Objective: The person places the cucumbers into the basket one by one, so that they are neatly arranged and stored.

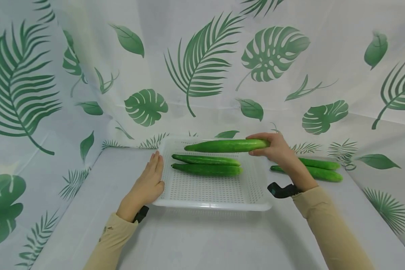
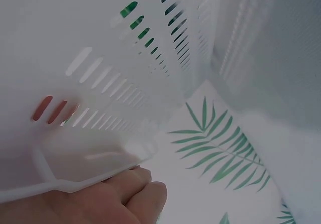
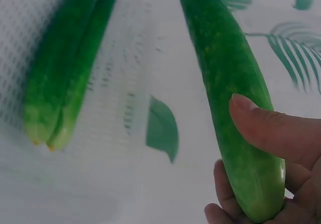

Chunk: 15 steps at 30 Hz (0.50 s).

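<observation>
A long green cucumber (image 1: pixel 227 145) is lifted above the far side of a white slotted plastic basket (image 1: pixel 209 205). My right hand (image 1: pixel 273 150) grips it by its paler end, with the thumb (image 3: pixel 266 128) laid across it. Two more cucumbers (image 1: pixel 207 165) lie side by side in the basket. My left hand (image 1: pixel 146 183) holds the basket's left rim, its fingers stretched along the edge. In the left wrist view, fingertips (image 2: pixel 145 199) touch the rim, and skin shows through some wall slots.
To the basket's right, partly behind my right hand and wrist, further cucumbers (image 1: pixel 324 173) lie on the white-covered table (image 1: pixel 195 243). A white sheet printed with green leaves (image 1: pixel 206 56) hangs behind and along both sides.
</observation>
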Available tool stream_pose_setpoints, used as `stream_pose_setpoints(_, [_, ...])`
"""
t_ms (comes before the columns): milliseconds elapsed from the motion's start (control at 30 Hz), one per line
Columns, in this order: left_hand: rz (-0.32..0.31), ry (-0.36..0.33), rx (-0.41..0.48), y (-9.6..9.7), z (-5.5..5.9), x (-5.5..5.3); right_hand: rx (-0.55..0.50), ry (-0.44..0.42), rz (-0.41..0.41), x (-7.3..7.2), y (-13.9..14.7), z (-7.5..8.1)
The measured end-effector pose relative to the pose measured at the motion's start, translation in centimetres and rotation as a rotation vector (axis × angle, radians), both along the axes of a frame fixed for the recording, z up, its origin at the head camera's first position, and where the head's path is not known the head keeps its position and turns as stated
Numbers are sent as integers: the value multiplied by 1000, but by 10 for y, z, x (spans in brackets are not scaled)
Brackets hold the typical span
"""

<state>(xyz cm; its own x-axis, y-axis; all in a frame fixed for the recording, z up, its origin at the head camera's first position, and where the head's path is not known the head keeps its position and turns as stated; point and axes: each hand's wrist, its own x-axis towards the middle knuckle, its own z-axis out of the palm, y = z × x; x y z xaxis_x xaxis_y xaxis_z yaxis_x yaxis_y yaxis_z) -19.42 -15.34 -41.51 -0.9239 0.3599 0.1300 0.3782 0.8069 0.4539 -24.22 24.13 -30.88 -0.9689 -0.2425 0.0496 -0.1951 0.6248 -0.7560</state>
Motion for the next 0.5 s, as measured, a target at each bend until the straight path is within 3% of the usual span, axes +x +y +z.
stream_pose_setpoints(267, [1, -9, -1, -1, 0, 0, 83, -60, 95, -15, -42, -25])
stream_pose_setpoints(500, [-3, -3, -2, 0, 1, 0, 118, -136, 151, -20, -59, -47])
